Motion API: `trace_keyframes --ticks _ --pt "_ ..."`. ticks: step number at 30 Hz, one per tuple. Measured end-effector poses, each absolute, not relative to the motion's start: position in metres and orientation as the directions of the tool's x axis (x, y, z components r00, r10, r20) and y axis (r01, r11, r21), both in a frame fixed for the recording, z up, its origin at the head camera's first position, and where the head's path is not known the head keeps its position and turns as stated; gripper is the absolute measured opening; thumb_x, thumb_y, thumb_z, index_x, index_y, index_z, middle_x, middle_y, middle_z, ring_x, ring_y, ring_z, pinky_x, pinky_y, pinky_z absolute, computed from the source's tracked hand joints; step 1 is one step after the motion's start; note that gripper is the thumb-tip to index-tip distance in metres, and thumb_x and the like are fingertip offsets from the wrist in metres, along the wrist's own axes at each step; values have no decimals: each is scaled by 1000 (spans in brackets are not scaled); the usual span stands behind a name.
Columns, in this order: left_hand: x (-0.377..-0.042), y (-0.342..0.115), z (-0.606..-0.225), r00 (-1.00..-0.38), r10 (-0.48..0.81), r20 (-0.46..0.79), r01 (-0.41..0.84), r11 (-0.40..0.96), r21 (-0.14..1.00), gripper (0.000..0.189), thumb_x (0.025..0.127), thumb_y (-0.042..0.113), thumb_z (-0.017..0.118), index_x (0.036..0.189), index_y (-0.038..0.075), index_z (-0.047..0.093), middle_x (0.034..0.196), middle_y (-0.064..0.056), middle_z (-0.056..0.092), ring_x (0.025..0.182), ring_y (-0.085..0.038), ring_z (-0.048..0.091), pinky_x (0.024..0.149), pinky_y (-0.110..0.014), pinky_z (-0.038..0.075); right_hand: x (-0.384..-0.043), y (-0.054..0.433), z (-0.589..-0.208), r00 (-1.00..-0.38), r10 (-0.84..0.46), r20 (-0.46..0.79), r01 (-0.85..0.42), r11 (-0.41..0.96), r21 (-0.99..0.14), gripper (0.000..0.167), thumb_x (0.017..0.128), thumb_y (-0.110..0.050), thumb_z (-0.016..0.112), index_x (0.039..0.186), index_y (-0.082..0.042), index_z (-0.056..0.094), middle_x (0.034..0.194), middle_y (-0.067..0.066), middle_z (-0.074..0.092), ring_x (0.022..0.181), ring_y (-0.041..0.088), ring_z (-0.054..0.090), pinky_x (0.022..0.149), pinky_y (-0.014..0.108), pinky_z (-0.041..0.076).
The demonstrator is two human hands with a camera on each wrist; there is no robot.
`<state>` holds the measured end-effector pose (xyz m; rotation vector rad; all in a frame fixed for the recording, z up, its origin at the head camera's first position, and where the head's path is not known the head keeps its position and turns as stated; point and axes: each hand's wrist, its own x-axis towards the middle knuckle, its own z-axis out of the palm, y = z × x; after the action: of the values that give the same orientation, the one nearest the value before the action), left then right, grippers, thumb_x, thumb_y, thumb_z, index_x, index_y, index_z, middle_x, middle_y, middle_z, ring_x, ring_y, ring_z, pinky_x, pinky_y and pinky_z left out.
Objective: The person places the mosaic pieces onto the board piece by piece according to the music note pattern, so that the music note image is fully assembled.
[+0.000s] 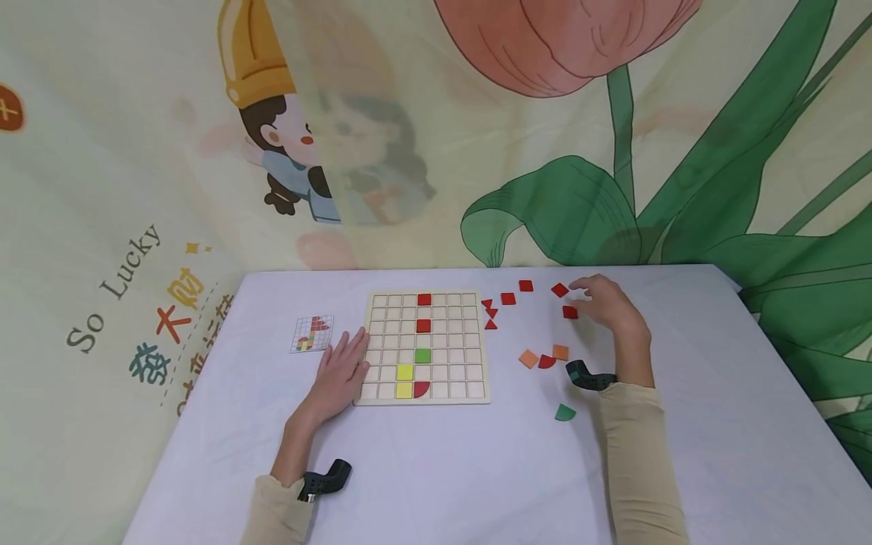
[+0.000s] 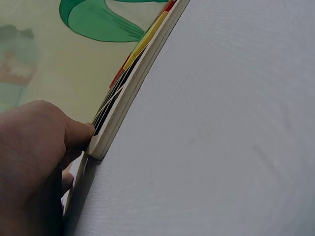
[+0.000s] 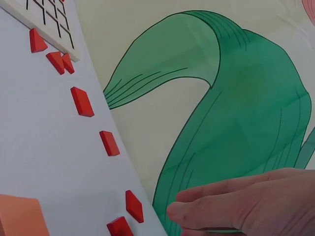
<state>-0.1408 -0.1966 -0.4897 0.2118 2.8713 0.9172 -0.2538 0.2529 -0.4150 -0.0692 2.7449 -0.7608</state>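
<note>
At the bottom of the head view, two beige sleeves [image 1: 640, 462] reach in over a white-covered table [image 1: 443, 477], with a black wrist device [image 1: 327, 478] at the left cuff and a second device [image 1: 590, 376] at the right.

A little farther in, right of centre, lies a green quarter-circle [image 1: 565, 412]. Left of centre, the left hand [image 1: 337, 378] lies palm down with fingers straight and spread, grasping nothing; the left wrist view shows its thumb touching the edge of a pale gridded board [image 1: 463, 341]. The board lies flat in the middle of the table. On its nearest row sit a yellow square [image 1: 404, 390] and, just right of it, a red quarter-circle [image 1: 421, 389]; another yellow square is one row up, then a green square [image 1: 422, 356], and two red squares higher in the same column as the green one.

Beyond the left fingertips is a small pattern card [image 1: 312, 334]. Right of the board, two orange squares [image 1: 527, 359] flank another red quarter-circle.

Farther back, the right hand [image 1: 608, 306] has its fingers loosely bent and seems to hold nothing, its tips just beside two loose red squares [image 1: 570, 312]. Two more lie to its left, then three red triangles [image 1: 491, 325] by the board's right edge.

Behind the table hangs a backdrop [image 1: 191, 174] with a pink flower, green leaves and a cartoon figure.
</note>
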Motion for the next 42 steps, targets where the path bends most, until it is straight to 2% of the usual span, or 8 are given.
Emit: trace_keyframes --ticks 7,15,27,42 --pt "-141 -197 -489 -983 163 -82 85 806 586 55 103 23 37 154 8 23 164 -8 18 153 -36 4 121 -58 -3 -256 254 -421 -949 -118 -294 46 867 -497 45 94 -13 55 136 3 50 138 30 43 126 46 39 99 59 46" --pt "-141 -197 -489 -983 162 -82 84 808 583 55 103 23 38 154 8 23 164 -8 18 153 -36 4 121 -58 -3 -259 254 -432 -944 -157 -291 13 862 -506 41 90 -7 59 130 3 57 129 30 50 119 45 46 96 55 49" --pt "-140 -196 -490 -984 159 -79 85 811 579 56 103 24 38 155 10 22 164 -7 18 153 -35 4 121 -57 -3 -260 256 -444 -933 -205 -296 -36 871 -490 39 88 0 59 127 2 60 124 28 53 114 42 49 95 51 52" --pt "-141 -196 -491 -985 156 -80 83 817 571 56 103 25 38 155 10 22 164 -7 18 153 -34 5 121 -57 -2 -258 254 -446 -945 -208 -253 -54 861 -506 34 86 -2 63 119 4 60 114 26 56 103 38 54 88 48 55"
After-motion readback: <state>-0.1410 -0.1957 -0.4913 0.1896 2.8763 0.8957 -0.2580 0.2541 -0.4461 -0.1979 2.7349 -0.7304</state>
